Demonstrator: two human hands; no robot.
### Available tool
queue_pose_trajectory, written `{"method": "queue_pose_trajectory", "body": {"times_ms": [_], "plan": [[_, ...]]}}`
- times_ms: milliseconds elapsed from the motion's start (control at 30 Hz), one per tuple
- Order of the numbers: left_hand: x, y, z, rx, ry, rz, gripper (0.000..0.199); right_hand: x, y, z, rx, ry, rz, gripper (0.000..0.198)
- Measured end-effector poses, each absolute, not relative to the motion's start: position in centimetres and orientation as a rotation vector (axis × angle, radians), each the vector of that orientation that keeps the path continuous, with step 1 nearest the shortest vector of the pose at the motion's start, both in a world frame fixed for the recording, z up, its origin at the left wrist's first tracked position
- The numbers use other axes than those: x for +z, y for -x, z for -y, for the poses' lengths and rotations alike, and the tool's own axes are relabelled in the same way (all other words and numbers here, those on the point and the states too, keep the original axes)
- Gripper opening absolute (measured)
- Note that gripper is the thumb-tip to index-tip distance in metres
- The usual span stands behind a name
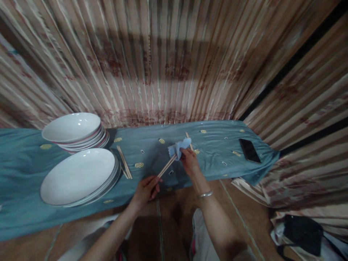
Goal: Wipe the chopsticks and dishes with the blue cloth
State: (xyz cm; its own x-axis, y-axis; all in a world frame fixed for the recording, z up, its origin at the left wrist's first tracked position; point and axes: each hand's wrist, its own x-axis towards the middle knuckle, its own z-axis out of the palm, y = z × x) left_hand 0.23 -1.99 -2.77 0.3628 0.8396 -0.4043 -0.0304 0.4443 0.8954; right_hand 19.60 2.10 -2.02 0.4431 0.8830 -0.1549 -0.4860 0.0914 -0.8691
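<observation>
My left hand (147, 190) is closed round the near end of a pair of wooden chopsticks (166, 167), which slant up to the right above the table's front part. At their far end, my right hand (189, 161) pinches a light blue cloth (182, 145) against them. A silver bangle circles my right wrist. Behind the cloth, partly hidden by it and my fingers, lie other chopsticks (187, 135). To the left, another pair of chopsticks (124, 162) rests on the tablecloth beside a stack of white oval plates (78, 177).
Stacked white bowls (72, 127) stand behind the plates at the left. A black phone (249, 150) lies near the right end of the blue-green tablecloth (217, 163). Striped curtains (174, 61) hang behind and to the right. A dark bag (303, 233) sits low at the right.
</observation>
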Motion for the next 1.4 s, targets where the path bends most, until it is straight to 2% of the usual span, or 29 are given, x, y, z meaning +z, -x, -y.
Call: {"method": "queue_pose_trajectory", "body": {"times_ms": [433, 633, 867, 1033, 1133, 1200, 1300, 1400], "plan": [[-2.9, -0.8, 1.7, 0.666, -0.983, -1.040, 0.042, -1.4, -21.4, -1.9, 1.038, 0.998, 0.356, 0.014], [-3.2, -0.3, 1.0, 0.667, -1.080, -1.051, 0.042, -1.5, -23.9, -1.6, 0.890, 1.043, 0.362, 0.013], [-3.5, 0.5, -0.3, 0.797, -1.270, -1.136, 0.040, -1.4, -26.3, -0.2, 0.404, 1.405, 0.838, 0.016], [-3.7, 0.9, -0.6, 0.805, -1.433, -1.186, 0.034, -0.2, -23.7, 1.1, 0.502, 1.521, 1.270, 0.019], [-3.6, 0.9, -0.6, 0.783, -1.573, -1.196, 0.030, -0.2, -21.7, 1.4, 0.566, 1.526, 1.391, 0.031], [-3.5, 0.7, -0.7, 0.768, -1.613, -1.181, 0.030, -0.6, -20.8, 1.3, 0.564, 1.508, 1.394, 0.027], [-3.4, 0.3, -1.0, 0.737, -1.593, -1.160, 0.031, -1.4, -20.3, 1.2, 0.493, 1.484, 1.319, 0.004], [-3.2, -0.1, -1.3, 0.685, -1.568, -1.140, 0.031, -1.6, -20.5, 1.3, 0.391, 1.656, 1.397, 0.025]]}}
